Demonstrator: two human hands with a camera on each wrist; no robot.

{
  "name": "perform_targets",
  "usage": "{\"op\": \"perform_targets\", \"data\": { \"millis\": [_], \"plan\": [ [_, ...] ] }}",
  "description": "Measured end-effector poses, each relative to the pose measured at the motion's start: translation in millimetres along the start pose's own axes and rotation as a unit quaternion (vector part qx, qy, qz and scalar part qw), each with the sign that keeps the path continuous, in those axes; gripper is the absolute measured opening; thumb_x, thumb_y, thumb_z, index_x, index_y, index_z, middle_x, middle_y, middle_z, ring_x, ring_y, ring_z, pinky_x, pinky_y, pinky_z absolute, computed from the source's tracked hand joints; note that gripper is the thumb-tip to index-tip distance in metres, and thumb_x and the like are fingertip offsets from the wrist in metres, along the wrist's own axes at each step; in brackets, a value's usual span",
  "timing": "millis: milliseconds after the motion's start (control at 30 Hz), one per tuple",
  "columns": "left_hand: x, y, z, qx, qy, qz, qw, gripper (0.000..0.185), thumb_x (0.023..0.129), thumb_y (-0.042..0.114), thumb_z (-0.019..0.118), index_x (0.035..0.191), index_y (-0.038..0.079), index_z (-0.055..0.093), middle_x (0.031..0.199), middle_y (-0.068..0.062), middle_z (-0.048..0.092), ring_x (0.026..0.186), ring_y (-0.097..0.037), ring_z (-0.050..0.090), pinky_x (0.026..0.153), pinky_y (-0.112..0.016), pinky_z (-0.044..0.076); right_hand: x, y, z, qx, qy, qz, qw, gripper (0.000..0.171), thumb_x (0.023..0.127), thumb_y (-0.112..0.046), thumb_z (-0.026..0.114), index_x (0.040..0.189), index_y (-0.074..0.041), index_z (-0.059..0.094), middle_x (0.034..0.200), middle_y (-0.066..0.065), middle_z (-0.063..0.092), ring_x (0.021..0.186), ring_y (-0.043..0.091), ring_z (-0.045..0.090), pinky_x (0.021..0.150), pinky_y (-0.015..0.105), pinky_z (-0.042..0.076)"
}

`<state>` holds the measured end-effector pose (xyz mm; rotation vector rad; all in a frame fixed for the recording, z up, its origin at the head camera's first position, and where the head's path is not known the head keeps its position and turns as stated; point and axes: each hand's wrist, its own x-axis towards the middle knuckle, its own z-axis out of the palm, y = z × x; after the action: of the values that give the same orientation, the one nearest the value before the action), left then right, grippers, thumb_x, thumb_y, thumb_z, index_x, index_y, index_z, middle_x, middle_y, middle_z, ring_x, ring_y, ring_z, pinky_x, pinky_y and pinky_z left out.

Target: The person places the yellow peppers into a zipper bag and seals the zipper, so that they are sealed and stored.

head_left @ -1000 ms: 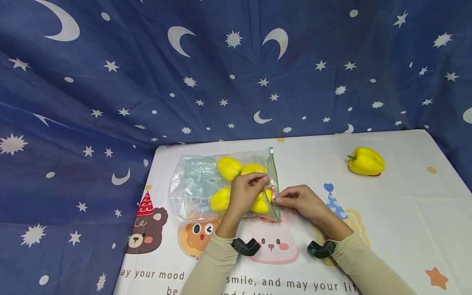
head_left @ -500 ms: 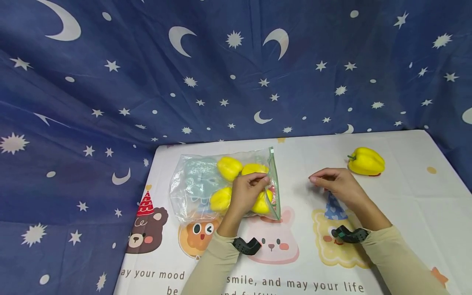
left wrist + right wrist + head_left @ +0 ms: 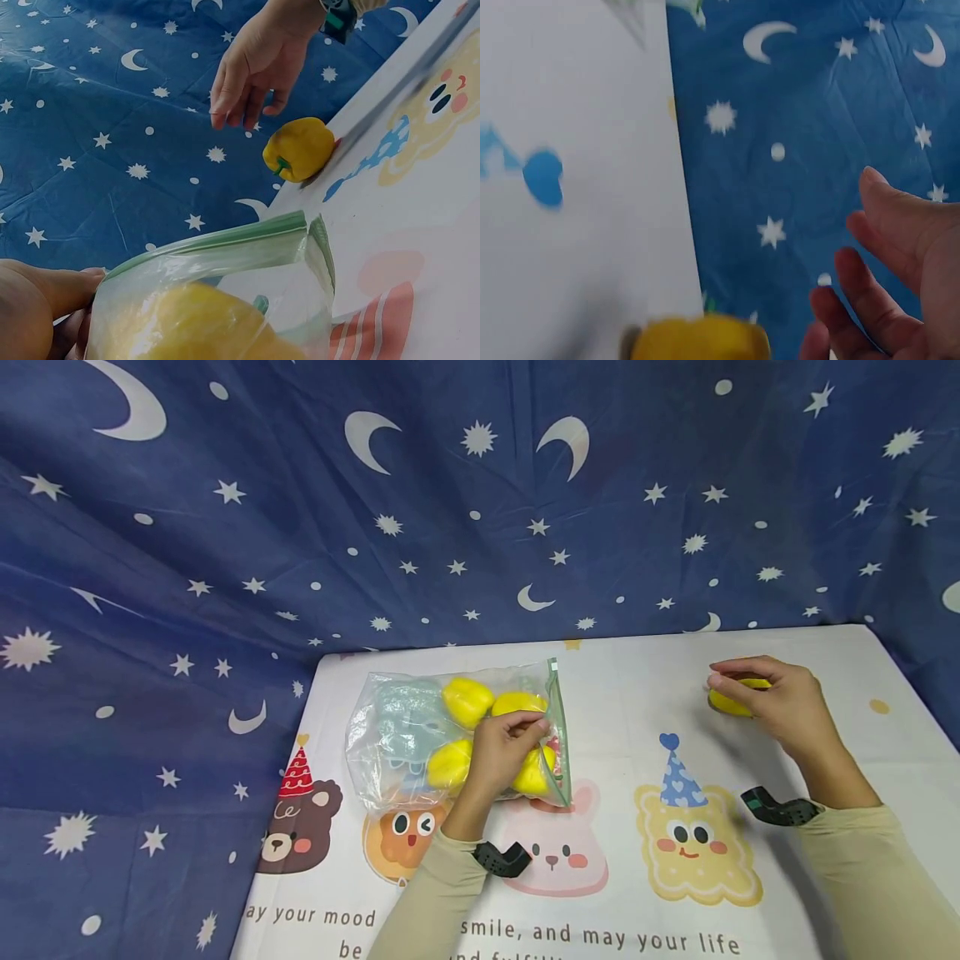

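A clear zip-top bag [image 3: 367, 743] with a green edge lies on the left half of the table and contains several yellow bell peppers [image 3: 467, 702]. My left hand [image 3: 497, 756] pinches the bag near its mouth, which stands partly raised in the left wrist view. Over a loose yellow bell pepper [image 3: 726, 703] at the back right hovers my right hand [image 3: 795, 706], fingers apart and partly covering it in the head view. Between that hand and the loose pepper [image 3: 300, 150] the left wrist view shows a gap.
A white tablecloth [image 3: 615, 693] printed with cartoon animals and lettering covers the table. Behind and to the left hangs a dark blue curtain [image 3: 420, 510] with moons and stars, close to the table's back edge.
My right hand has left the bag's mouth and travelled right and back to above the loose bell pepper. The left hand and the bag have stayed in place.
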<state>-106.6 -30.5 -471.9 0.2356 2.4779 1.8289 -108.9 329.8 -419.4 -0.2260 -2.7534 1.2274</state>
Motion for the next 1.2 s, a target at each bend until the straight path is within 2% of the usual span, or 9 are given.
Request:
{"op": "perform_targets", "data": {
  "millis": [67, 133, 233, 400, 533, 800, 967, 1200],
  "plan": [
    [0.3, -1.2, 0.0, 0.0, -0.001, -0.001, 1.0, 0.021, 0.085, 0.033, 0.069, 0.099, 0.019, 0.074, 0.078, 0.005, 0.068, 0.071, -0.009, 0.062, 0.065, -0.024, 0.054, 4, 4, -7, -0.036, 0.011, 0.016, 0.999, 0.047, 0.08, -0.05, 0.069, 0.115, -0.02, 0.068, 0.119, 0.0, 0.06, 0.114, 0.016, 0.048, 0.083, 0.018, 0.044],
    [0.6, -2.1, 0.0, -0.001, -0.002, -0.003, 1.0, 0.02, 0.085, 0.034, 0.069, 0.099, 0.02, 0.074, 0.078, 0.006, 0.068, 0.072, -0.009, 0.062, 0.065, -0.024, 0.054, 8, 8, -14, -0.059, 0.018, 0.024, 0.998, 0.051, 0.08, -0.052, 0.068, 0.118, -0.018, 0.066, 0.127, 0.007, 0.056, 0.12, 0.026, 0.045, 0.091, 0.033, 0.047],
    [1.0, -2.9, 0.1, -0.001, -0.004, -0.004, 1.0, 0.02, 0.085, 0.035, 0.069, 0.099, 0.022, 0.074, 0.078, 0.007, 0.068, 0.072, -0.009, 0.062, 0.065, -0.024, 0.054, 14, 17, -21, -0.082, 0.011, 0.031, 0.996, 0.058, 0.08, -0.054, 0.066, 0.124, -0.016, 0.062, 0.137, 0.013, 0.048, 0.128, 0.037, 0.039, 0.092, 0.056, 0.042],
    [0.9, -2.6, -0.7, -0.003, -0.004, -0.003, 1.0, 0.021, 0.085, 0.035, 0.069, 0.099, 0.021, 0.074, 0.078, 0.007, 0.068, 0.072, -0.009, 0.062, 0.065, -0.024, 0.054, 21, 32, -26, -0.1, -0.037, 0.058, 0.993, 0.074, 0.078, -0.062, 0.062, 0.135, -0.016, 0.05, 0.148, 0.02, 0.033, 0.135, 0.047, 0.024, 0.096, 0.069, 0.026],
    [0.2, -2.4, -1.1, -0.005, -0.007, -0.003, 1.0, 0.023, 0.086, 0.035, 0.068, 0.1, 0.018, 0.074, 0.078, 0.006, 0.068, 0.071, -0.009, 0.062, 0.064, -0.024, 0.054, 23, 45, -25, -0.111, -0.072, 0.078, 0.988, 0.085, 0.075, -0.067, 0.061, 0.141, -0.018, 0.041, 0.148, 0.025, 0.028, 0.133, 0.052, 0.021, 0.094, 0.072, 0.022],
    [0.1, -1.3, -0.2, -0.012, -0.008, -0.012, 0.9998, 0.021, 0.085, 0.036, 0.068, 0.099, 0.02, 0.074, 0.077, 0.007, 0.068, 0.07, -0.009, 0.062, 0.063, -0.025, 0.054, 25, 65, -15, -0.114, -0.088, 0.064, 0.988, 0.093, 0.073, -0.066, 0.065, 0.146, -0.019, 0.033, 0.141, 0.026, 0.038, 0.122, 0.049, 0.034, 0.092, 0.067, 0.033],
    [0.0, -0.9, -0.4, -0.017, -0.01, -0.017, 0.9997, 0.02, 0.085, 0.035, 0.068, 0.099, 0.021, 0.074, 0.077, 0.006, 0.068, 0.07, -0.01, 0.062, 0.063, -0.024, 0.054, 23, 64, -10, -0.119, -0.079, 0.061, 0.988, 0.095, 0.072, -0.068, 0.065, 0.144, -0.014, 0.035, 0.137, 0.025, 0.042, 0.117, 0.048, 0.04, 0.089, 0.064, 0.039],
    [-0.6, -0.4, -1.4, -0.015, -0.009, -0.021, 0.9996, 0.019, 0.085, 0.035, 0.068, 0.099, 0.022, 0.074, 0.077, 0.007, 0.068, 0.071, -0.01, 0.062, 0.064, -0.024, 0.054, 19, 54, 0, -0.123, -0.086, 0.058, 0.987, 0.096, 0.074, -0.07, 0.06, 0.144, -0.011, 0.033, 0.135, 0.027, 0.043, 0.114, 0.05, 0.042, 0.087, 0.063, 0.042]
  ]
}}
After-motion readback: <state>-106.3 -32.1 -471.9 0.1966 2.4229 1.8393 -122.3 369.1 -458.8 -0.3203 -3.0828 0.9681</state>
